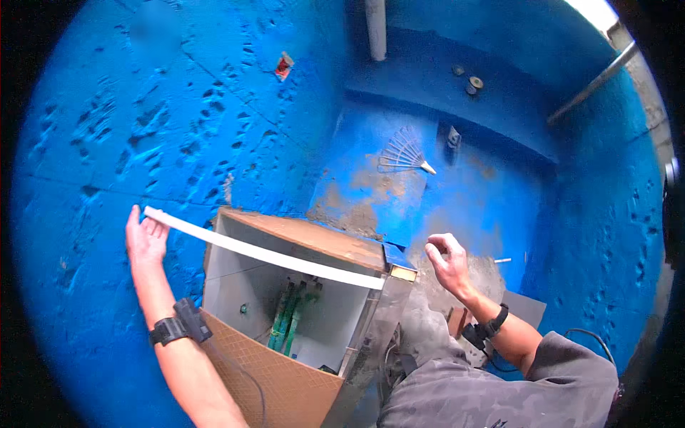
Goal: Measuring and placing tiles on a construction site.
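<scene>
A long white strip (260, 251) crosses above a box-like opening (246, 280) with pale inner walls, green pipes (284, 321) inside and brown board edges (271, 378). My left hand (145, 235) holds the strip's left end, palm up with fingers bent under it. The strip's other end lies at the opening's right edge, beside a small blue-topped block (399, 262). My right hand (447, 260) is raised to the right of that block, fingers loosely curled and apart from the thumb, holding nothing visible.
Rough blue walls (93, 143) surround me. On the blue floor (478, 200) below lie a fan-shaped wire rake head (403, 153) and a small upright object (453, 139). Pipes (376, 28) stand at the top and upper right. Grey boards (524, 310) and cables sit beside my right arm.
</scene>
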A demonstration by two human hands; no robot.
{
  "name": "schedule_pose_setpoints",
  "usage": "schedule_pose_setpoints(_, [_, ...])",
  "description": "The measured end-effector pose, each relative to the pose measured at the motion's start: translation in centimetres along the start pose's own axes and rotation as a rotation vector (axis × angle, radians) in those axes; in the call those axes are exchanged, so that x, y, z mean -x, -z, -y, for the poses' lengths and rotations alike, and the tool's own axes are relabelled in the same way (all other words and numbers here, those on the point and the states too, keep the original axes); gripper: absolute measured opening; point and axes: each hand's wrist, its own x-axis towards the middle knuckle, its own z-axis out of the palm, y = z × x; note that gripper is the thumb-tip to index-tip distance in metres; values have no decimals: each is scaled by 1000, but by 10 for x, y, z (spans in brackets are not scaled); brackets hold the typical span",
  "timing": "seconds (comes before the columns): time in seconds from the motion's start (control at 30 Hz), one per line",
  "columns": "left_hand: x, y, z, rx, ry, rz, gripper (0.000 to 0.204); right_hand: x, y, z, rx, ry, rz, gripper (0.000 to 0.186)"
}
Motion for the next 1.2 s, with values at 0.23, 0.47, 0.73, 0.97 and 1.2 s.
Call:
schedule_pose_setpoints(0.23, [2, -43, 13, 5, 91, -206, 65, 20, -2, -32, -211, -253, 157, 29])
schedule_pose_setpoints(0.47, [-29, -29, 22, 117, -9, -167, 55, 23, -12, -4, -124, -140, 296, 31])
schedule_pose_setpoints(0.73, [-27, -41, 29, 48, -120, -198, 39, 23, -17, -8, -20, -36, 302, 35])
schedule_pose_setpoints(0.97, [-15, -38, 24, 91, -82, -167, 38, 23, -18, -4, -27, -50, 312, 34])
schedule_pose_setpoints(1.2, [-4, -30, 8, 166, -53, -29, 41, 23, -18, -3, 31, -23, 310, 32])
